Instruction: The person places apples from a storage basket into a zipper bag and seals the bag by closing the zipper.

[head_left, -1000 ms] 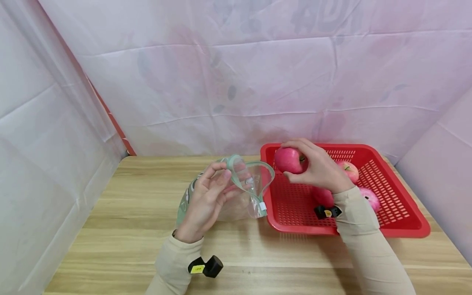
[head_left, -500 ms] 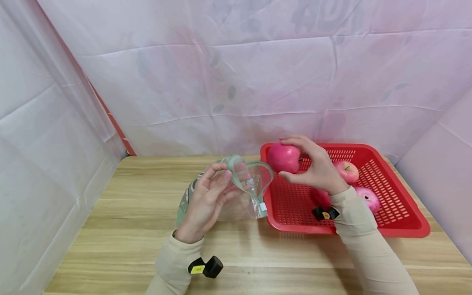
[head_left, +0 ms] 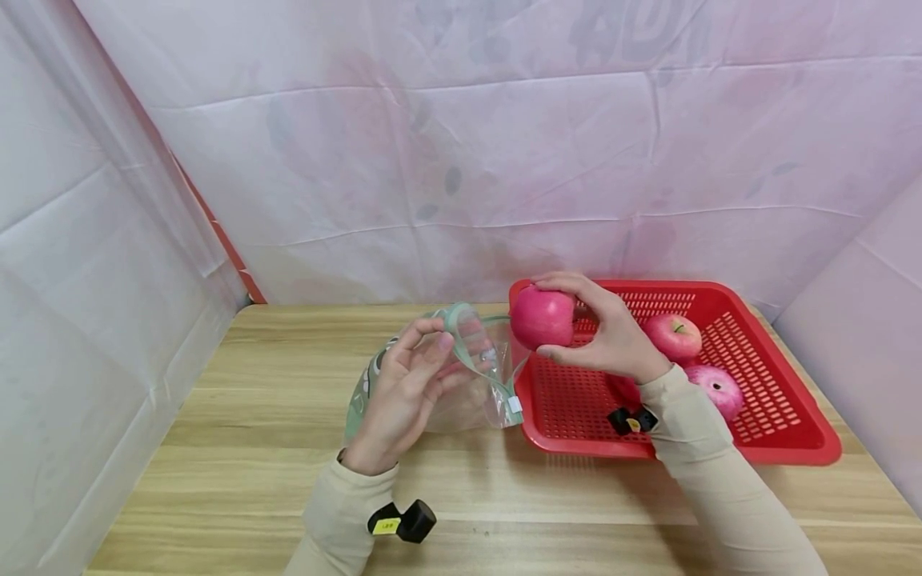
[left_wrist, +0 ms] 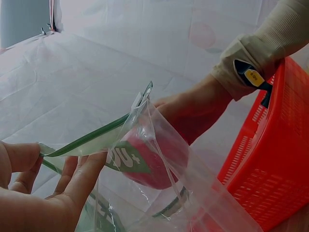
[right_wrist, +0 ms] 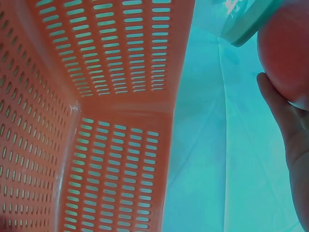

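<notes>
Apple (head_left: 542,320) gripped by right hand (head_left: 608,336), left hand (head_left: 405,380) pinching clear bag (head_left: 464,406), wooden table (head_left: 266,392) below, creased pale sheeting (head_left: 504,160) behind

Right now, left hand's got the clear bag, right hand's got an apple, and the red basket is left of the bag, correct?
Wrong side: the head view shows the red basket right of the clear bag. The left hand does hold the bag, and the right hand an apple.
</notes>
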The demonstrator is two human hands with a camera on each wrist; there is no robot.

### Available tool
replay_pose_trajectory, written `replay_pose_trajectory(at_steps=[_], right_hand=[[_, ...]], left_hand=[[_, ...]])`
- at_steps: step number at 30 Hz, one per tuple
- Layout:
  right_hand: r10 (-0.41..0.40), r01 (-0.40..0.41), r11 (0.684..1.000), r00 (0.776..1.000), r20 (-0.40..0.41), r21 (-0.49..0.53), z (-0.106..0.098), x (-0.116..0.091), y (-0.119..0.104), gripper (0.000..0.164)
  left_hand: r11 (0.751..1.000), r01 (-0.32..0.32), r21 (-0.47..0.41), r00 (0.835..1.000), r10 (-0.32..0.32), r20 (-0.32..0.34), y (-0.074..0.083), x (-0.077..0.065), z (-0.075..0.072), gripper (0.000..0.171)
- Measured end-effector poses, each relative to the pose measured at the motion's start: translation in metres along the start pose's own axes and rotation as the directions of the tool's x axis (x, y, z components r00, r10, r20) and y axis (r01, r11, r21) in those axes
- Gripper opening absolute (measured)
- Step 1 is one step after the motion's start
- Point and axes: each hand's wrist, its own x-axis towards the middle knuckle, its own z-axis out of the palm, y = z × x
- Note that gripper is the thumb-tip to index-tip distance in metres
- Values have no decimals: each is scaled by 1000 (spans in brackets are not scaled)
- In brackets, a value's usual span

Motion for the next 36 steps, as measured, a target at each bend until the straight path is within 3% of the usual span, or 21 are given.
replay_pose_trajectory(at_steps=[8,20,36], right_hand=[[0,2,1000,999,48,-27,1,0,3,84],[11,-3,997,994,110,-71,3,2,2,81],[-18,25,999,989,145,-45,7,2,6,82]], left_hand=[[1000,19,16,1000,-19,-25,1,-1,0,19],[1000,-2,4,1000,2,-2,1,-1,0,14],[1000,-15,-12,1000,15,3,0,0,0,18]])
